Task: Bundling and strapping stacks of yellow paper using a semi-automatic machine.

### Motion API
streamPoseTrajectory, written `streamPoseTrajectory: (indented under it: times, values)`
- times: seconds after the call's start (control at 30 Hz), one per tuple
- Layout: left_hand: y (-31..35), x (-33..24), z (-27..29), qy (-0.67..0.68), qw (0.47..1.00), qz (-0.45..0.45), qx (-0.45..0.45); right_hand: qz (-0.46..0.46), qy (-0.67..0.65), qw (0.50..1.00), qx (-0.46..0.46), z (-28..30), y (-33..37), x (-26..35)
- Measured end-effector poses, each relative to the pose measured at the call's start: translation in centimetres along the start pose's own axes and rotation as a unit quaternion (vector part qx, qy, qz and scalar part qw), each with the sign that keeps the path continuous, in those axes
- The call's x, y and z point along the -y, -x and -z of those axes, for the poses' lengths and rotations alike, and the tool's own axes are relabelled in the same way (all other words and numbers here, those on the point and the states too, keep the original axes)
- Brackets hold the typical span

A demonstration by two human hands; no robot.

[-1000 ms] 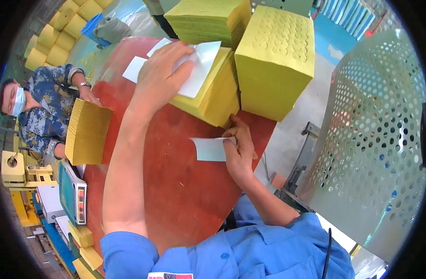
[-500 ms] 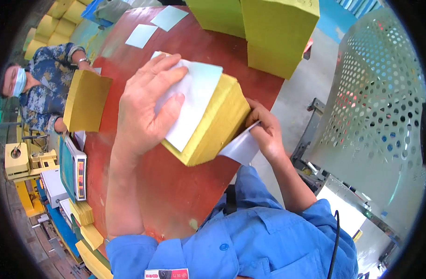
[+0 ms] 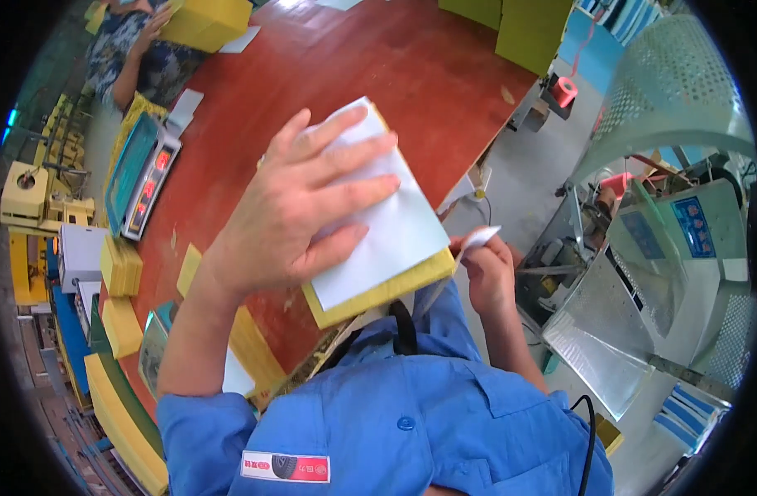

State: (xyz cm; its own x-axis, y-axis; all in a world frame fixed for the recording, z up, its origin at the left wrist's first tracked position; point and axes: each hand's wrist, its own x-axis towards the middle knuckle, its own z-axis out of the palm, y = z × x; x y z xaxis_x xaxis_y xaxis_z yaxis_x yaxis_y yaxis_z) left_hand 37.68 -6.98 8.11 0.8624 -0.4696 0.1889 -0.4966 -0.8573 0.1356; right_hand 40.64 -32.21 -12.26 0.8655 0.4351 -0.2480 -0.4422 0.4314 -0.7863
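A thick stack of yellow paper (image 3: 386,289) is tilted in front of me at the near edge of the red table, with a white sheet (image 3: 399,240) lying over its upper face. My left hand (image 3: 304,198) rests flat on that sheet, fingers spread and pointing right. At the stack's lower right corner my right hand (image 3: 492,277) is closed on a second white sheet of paper (image 3: 481,237), whose edge sticks out between thumb and fingers. The rest of this sheet is mostly hidden beside the stack.
On the red table (image 3: 312,66), a scale (image 3: 151,186) with a lit red display stands left, near small yellow stacks (image 3: 120,264). A co-worker's hand (image 3: 152,29) holds a yellow block (image 3: 205,23) at far left. Tall yellow stacks (image 3: 534,37) stand far right; a perforated metal guard (image 3: 684,91) is beyond.
The view has shifted. The stack's top now faces me more, and my left fingers have spread wider. Less of the right-hand sheet shows. The co-worker's block has changed position.
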Motion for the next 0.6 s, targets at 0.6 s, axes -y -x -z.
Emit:
streamPoseTrajectory:
  times: [0.6]
  values:
    - [3.1,-5.6,-3.7,-0.107,0.962,0.192,-0.164,-0.086,-0.072,0.986,-0.122,-2.5,-0.6,-6.9]
